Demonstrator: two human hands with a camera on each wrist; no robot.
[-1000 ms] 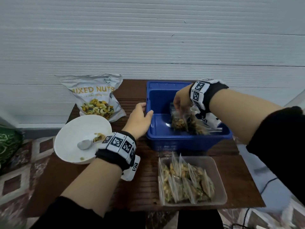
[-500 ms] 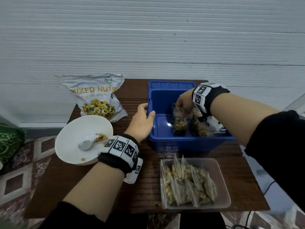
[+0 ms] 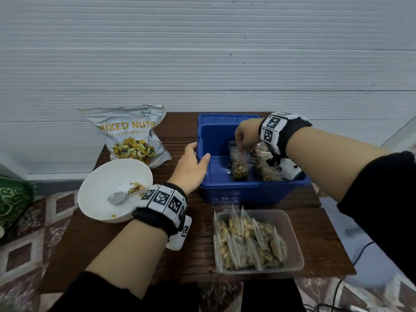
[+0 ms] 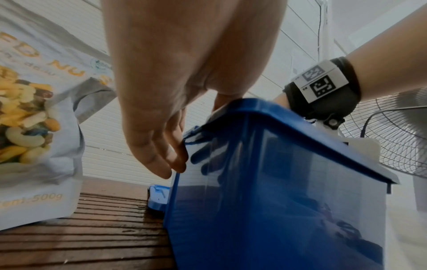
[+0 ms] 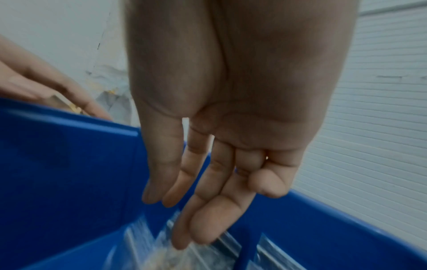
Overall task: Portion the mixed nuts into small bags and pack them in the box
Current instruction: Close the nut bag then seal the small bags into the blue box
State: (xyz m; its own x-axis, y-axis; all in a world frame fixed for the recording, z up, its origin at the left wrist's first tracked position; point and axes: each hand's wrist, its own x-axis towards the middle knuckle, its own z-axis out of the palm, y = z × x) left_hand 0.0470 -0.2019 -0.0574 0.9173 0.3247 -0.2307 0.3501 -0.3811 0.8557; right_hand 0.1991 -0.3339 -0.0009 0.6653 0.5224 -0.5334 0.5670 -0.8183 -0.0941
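The blue box (image 3: 254,192) stands at the back of the wooden table. My left hand (image 3: 191,163) grips its left rim, thumb inside and fingers down the outer wall (image 4: 277,201). My right hand (image 3: 242,143) hangs inside the box with relaxed, nearly straight fingers (image 5: 184,210). Their tips touch the top of a small clear bag of nuts (image 3: 239,167) that stands upright on the box floor. A second filled bag (image 3: 265,170) leans beside it, partly hidden by my wrist. In the right wrist view the bag (image 5: 143,243) is blurred.
A clear tub (image 3: 297,255) with several filled bags sits in front of the box. The mixed nuts pouch (image 3: 130,136) stands at the back left. A white bowl (image 3: 105,190) with a spoon (image 3: 117,197) and a few nuts overhangs the left edge. A fan (image 4: 392,137) is at the right.
My right hand has set the small bag upright in the box, and its fingers have loosened at the bag's top. The left hand has stayed on the rim.
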